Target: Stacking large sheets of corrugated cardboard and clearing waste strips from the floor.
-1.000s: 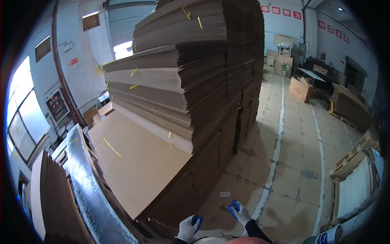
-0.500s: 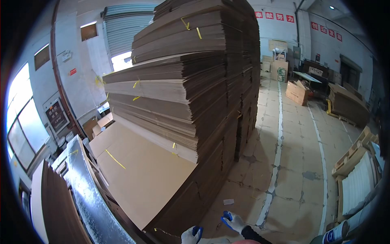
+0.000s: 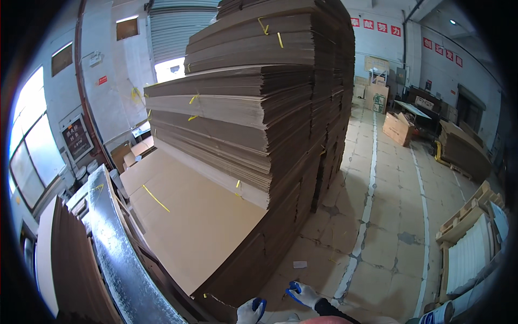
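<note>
My left hand (image 3: 250, 311), in a white glove with blue on its fingers, is at the lower edge beside the near corner of the cardboard stack. Its fingers are loosely curled, with no object visible in them. To its right, my right hand (image 3: 304, 295), gloved alike, hovers over the floor with thumb and fingers apart and nothing in it. A tall stack of flat brown cardboard sheets (image 3: 226, 129) rises ahead, with yellow strap pieces on it. On its lower, stepped-out part lies a bare top sheet (image 3: 194, 227) with a yellow strap (image 3: 156, 198) across it.
A long shiny metal surface (image 3: 116, 237) runs along the left, beside upright brown boards (image 3: 73, 264). White-lined floor (image 3: 386, 216) stretches to the right, with a small white paper (image 3: 300, 264). Wooden pallets (image 3: 464, 216) and white sheets (image 3: 468, 252) stand right. Farther off sits a cardboard box (image 3: 397, 128).
The view has turned slightly left, so the stack sits farther right in it. Both hands appear a little farther left and keep about the same shape.
</note>
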The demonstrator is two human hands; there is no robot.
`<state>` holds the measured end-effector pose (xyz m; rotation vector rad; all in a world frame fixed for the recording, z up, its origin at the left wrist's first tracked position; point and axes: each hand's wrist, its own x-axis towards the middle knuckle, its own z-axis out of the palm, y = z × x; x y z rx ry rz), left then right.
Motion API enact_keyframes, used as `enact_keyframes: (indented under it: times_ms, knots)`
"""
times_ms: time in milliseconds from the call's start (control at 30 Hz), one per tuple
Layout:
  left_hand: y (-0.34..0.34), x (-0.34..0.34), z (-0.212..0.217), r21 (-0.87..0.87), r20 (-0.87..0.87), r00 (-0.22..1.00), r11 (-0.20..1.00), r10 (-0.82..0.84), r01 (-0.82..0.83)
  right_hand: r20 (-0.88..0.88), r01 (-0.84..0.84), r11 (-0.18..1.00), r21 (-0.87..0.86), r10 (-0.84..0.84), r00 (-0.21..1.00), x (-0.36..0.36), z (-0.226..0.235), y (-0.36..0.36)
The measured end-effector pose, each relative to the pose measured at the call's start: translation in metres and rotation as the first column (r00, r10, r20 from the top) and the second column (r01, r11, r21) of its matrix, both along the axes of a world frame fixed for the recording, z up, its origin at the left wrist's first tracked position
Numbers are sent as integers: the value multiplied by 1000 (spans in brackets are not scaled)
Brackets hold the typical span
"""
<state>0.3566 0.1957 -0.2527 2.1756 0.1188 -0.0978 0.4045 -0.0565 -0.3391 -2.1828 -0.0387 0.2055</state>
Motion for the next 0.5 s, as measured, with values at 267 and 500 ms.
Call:
enact_keyframes:
  times_ms: [267,500]
  knots:
    - [8,-4,-22,152,9,997,986,-71,68,-69,-81,996,-39,78,995,-11,14,18]
    - [1,-1,-17,103,98,991,991,-92,82,-60,-83,996,-18,82,995,-10,12,17]
